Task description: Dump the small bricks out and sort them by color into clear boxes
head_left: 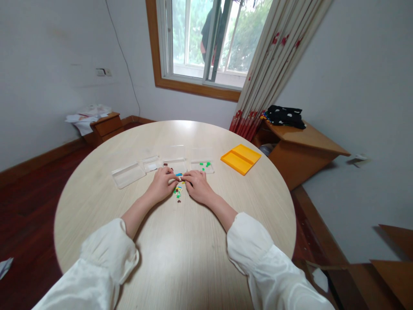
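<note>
Small toy building bricks in green, yellow, blue, white and brown lie loose on the round table, between my hands and just below them. My left hand rests at the left of this pile, its thumb and fingers pinched together. From the right, my right hand meets it with fingers curled inward. The fingertips nearly touch over the bricks; what they pinch is too small and partly hidden to name. One dark brown piece lies nearest to me.
Beyond my hands stand clear plastic boxes: a larger one at left, a small one, one with brown pieces, and one with green bricks. A yellow two-part tray sits at right. Someone is outside the window.
</note>
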{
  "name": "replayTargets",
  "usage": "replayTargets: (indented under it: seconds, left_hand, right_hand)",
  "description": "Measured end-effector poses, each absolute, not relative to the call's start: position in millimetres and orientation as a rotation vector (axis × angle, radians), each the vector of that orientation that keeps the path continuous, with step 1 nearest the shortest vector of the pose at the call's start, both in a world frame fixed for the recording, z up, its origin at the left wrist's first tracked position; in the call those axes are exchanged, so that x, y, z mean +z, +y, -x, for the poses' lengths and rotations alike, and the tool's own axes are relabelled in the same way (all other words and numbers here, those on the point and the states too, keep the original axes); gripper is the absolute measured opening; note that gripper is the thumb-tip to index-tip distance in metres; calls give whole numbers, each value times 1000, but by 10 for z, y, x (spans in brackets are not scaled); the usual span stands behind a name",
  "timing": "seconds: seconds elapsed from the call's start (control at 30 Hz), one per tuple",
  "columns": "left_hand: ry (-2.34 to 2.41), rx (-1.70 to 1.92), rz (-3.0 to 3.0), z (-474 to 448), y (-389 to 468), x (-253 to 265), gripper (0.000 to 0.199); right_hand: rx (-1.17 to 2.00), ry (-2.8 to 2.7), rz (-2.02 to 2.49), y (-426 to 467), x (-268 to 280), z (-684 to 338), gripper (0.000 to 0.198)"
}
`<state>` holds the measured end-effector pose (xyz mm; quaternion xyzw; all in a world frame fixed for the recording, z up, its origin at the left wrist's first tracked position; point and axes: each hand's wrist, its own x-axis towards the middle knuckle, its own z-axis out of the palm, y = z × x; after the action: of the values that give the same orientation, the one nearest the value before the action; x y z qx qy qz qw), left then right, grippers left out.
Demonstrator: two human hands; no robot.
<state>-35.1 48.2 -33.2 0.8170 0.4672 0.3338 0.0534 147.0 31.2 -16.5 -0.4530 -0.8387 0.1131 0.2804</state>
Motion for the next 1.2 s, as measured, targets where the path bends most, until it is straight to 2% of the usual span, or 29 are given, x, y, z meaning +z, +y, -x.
replayTargets:
  seconds: [1.2]
  left_hand:
    - [1415, 981, -2512, 397, 530, -368, 16]
  right_hand:
    - [274, -2283, 1152, 323, -243, -1480, 30]
